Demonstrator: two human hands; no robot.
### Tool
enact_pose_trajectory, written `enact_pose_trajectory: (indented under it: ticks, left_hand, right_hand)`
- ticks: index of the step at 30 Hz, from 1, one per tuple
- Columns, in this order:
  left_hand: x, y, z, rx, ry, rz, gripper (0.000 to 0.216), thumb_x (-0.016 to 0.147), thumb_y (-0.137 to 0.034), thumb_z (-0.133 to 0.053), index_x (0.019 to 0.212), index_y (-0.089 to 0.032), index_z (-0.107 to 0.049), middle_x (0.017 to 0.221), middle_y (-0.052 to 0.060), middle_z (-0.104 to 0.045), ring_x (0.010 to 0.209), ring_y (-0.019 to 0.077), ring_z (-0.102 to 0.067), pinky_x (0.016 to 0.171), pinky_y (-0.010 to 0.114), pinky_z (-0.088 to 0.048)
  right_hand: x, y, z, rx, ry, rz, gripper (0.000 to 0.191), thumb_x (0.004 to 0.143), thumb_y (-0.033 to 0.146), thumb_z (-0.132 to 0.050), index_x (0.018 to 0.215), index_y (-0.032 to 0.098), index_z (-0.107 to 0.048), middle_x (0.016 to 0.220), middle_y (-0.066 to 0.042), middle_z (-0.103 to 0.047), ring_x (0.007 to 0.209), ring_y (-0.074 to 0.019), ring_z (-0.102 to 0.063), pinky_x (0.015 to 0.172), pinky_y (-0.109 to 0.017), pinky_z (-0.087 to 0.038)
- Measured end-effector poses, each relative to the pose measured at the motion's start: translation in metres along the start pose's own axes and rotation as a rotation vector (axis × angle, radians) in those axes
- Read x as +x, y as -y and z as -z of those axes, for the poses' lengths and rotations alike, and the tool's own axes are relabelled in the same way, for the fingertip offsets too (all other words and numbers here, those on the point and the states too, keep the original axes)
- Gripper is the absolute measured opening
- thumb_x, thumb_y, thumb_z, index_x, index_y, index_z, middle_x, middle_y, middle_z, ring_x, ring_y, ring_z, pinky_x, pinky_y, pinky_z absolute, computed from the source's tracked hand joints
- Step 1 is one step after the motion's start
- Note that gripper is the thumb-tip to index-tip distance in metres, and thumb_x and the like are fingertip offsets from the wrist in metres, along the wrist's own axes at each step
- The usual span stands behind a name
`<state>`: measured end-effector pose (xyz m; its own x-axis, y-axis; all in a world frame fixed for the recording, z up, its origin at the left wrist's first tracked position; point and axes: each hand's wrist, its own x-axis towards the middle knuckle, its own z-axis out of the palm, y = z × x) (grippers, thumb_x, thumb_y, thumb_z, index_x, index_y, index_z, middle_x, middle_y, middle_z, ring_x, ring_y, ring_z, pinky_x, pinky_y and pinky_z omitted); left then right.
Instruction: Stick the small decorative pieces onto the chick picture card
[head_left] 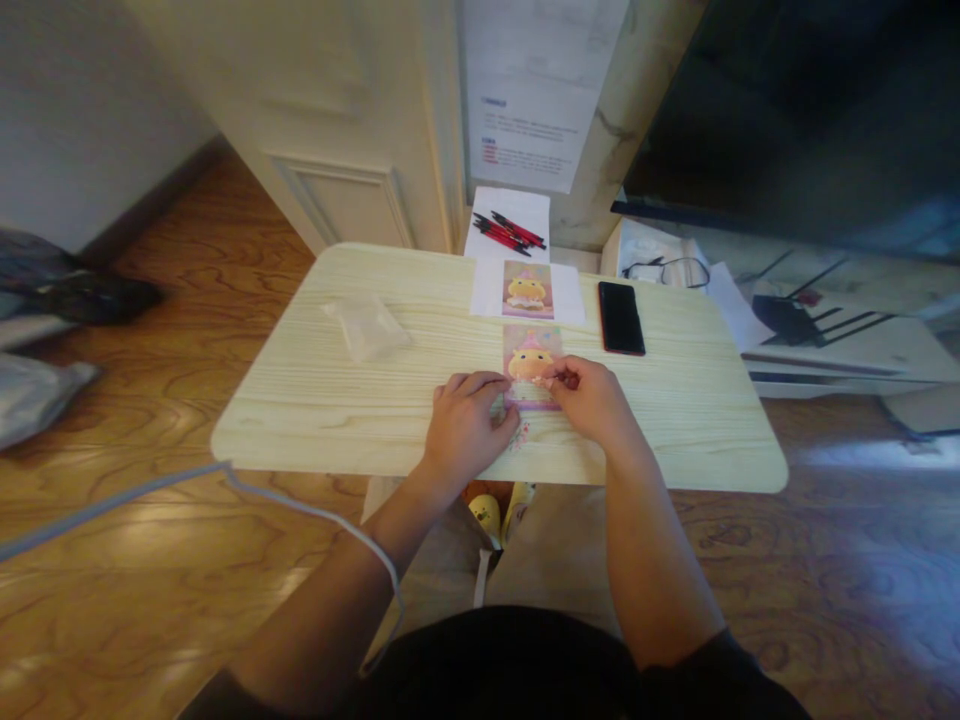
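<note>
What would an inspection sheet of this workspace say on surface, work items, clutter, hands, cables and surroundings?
Surface: pale wood-grain table, rounded corners.
Work items: near cartoon card, partly covered; far cartoon card on white paper; coloured specks by the left hand, too small to identify.
Clutter: translucent packet left, dark phone right, red-and-black pens at far edge.
Hands: left hand at the near card's left edge; right hand at its right side, grip unclear.
Cables: pale cable crosses the left forearm.
Surroundings: wooden floor, posted sheet, dark screen.
</note>
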<state>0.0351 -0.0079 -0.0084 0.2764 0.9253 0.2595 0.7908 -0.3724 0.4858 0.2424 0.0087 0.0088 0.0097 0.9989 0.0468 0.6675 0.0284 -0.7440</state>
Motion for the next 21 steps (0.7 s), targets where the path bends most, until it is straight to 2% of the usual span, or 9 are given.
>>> enact_pose_trajectory:
  ticks: [7,21]
  left_hand:
    - [0.000,-0.003,0.001,0.023,0.006,-0.020,0.035,0.093,-0.034,-0.060,0.126,-0.028,-0.070,0.136,0.003,-0.069,0.122,0.0303,-0.057,0.098,0.051,-0.045]
    - [0.001,-0.004,0.002,0.039,0.018,-0.025,0.035,0.093,-0.035,-0.060,0.125,-0.026,-0.071,0.135,0.002,-0.070,0.122,0.0293,-0.057,0.099,0.049,-0.046]
  right_hand:
    - [-0.005,-0.006,0.008,-0.002,0.012,-0.036,0.010,0.085,0.024,-0.068,0.092,0.023,-0.076,0.087,-0.002,-0.075,0.074,-0.0174,-0.064,0.071,-0.030,-0.049]
    - [0.002,-0.011,-0.006,-0.005,0.054,-0.005,0.010,0.085,0.021,-0.072,0.094,0.025,-0.076,0.092,-0.002,-0.077,0.081,-0.0185,-0.068,0.076,-0.030,-0.053]
